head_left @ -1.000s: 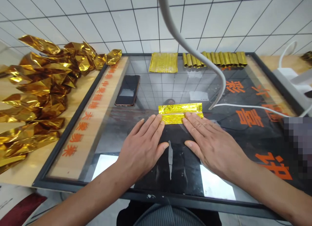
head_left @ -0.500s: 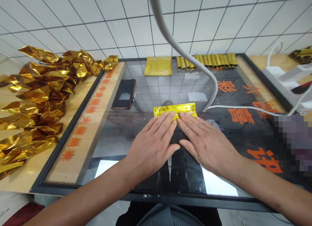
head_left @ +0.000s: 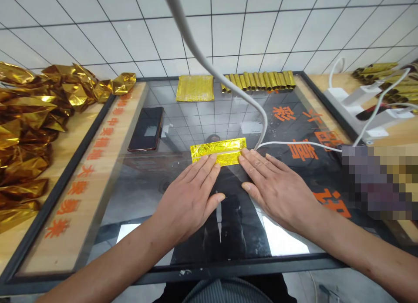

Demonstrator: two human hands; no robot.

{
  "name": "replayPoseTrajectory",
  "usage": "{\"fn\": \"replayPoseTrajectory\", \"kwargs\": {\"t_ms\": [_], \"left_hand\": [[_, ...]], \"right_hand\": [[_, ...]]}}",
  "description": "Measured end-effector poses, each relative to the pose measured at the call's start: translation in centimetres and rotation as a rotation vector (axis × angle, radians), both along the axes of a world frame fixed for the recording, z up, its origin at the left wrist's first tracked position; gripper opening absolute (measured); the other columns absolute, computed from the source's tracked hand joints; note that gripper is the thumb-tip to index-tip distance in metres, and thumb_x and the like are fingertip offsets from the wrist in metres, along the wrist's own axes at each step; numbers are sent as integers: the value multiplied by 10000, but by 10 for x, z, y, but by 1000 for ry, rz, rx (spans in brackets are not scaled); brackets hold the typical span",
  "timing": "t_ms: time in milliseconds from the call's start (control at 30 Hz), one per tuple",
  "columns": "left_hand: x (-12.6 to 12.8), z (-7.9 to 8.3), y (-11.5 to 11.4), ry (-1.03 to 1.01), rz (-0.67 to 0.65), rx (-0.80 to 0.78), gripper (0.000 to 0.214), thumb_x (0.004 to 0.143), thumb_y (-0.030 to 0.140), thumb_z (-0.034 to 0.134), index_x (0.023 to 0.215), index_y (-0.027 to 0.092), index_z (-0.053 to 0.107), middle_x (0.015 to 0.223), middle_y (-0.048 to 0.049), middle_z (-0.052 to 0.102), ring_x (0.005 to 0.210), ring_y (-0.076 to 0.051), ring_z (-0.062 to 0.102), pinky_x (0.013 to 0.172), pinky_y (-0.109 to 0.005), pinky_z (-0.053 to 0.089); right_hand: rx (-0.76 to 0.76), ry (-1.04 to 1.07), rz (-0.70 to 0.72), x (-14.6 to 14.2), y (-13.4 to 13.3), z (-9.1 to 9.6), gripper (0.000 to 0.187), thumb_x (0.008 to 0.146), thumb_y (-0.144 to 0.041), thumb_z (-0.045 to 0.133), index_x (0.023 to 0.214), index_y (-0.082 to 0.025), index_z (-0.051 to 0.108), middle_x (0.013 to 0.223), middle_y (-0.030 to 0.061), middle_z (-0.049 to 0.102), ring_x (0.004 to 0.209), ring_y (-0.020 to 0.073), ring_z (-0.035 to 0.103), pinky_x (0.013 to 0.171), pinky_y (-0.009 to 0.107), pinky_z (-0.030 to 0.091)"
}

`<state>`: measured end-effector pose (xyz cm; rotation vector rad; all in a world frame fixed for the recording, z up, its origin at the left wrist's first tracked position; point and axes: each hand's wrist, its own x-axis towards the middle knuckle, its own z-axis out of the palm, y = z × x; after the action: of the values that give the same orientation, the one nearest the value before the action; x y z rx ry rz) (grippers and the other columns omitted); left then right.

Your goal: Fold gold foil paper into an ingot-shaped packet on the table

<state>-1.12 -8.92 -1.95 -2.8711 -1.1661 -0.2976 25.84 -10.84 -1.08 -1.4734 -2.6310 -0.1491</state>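
In the head view, a rectangular, shiny yellow-gold foil-paper strip [head_left: 222,148] lies midway across the dark glass tabletop [head_left: 140,181]. The left hand [head_left: 187,200] and right hand [head_left: 277,192] are flat and open, fingertips on its near left part and right end, grasping nothing. It looks light, thin, crease-prone and probably slippery on glass, best pinched by its short ends.

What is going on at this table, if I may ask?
Someone's left hand and right hand are palm down, fingers on a gold foil strip: the left ones over its near edge, the right ones at its right end. The strip lies flat on the glass tabletop. Farther back lie flat gold foil and a row of gold tubes.
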Motion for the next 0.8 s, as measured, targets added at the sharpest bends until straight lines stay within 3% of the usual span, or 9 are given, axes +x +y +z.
{"fn": "replayPoseTrajectory", "kwargs": {"t_ms": [233,433,567,667,800], "left_hand": [[1,2,-2,-9,33,3,609,1158,467,380,1575,57,550,1715,-189,466,1609,-309,443,1321,-497,409],[4,5,-1,-11,38,-6,615,1154,471,393,1570,48,557,1704,-193,484,1573,-334,485,1301,-517,423],[5,3,-1,-12,28,-13,613,1150,451,417,1582,33,536,1692,-198,499,1567,-334,488,1298,-512,426],[4,0,-1,-29,12,-29,633,1145,452,431,1610,28,493,1703,-193,487,1570,-320,484,1310,-495,415],[3,-4,-1,-39,3,-14,636,1157,449,374,1610,17,488,1700,-203,485,1568,-325,489,1306,-504,421]], "right_hand": [[61,-62,-77,1,-8,4,572,1171,-377,373,1620,-46,500,1710,199,440,1564,331,490,1275,582,396],[89,-102,-155,0,-10,14,559,1146,-369,469,1582,-29,546,1681,252,472,1557,374,494,1246,601,429],[140,-59,-74,-26,-10,16,611,1160,-406,422,1579,27,525,1711,273,406,1578,357,466,1280,540,419],[76,13,45,-47,-10,12,653,1156,-465,429,1608,1,501,1711,250,422,1592,321,449,1312,505,390],[4,67,64,-50,-7,5,674,1155,-500,415,1601,-5,517,1678,235,485,1559,308,500,1299,491,417]]}}
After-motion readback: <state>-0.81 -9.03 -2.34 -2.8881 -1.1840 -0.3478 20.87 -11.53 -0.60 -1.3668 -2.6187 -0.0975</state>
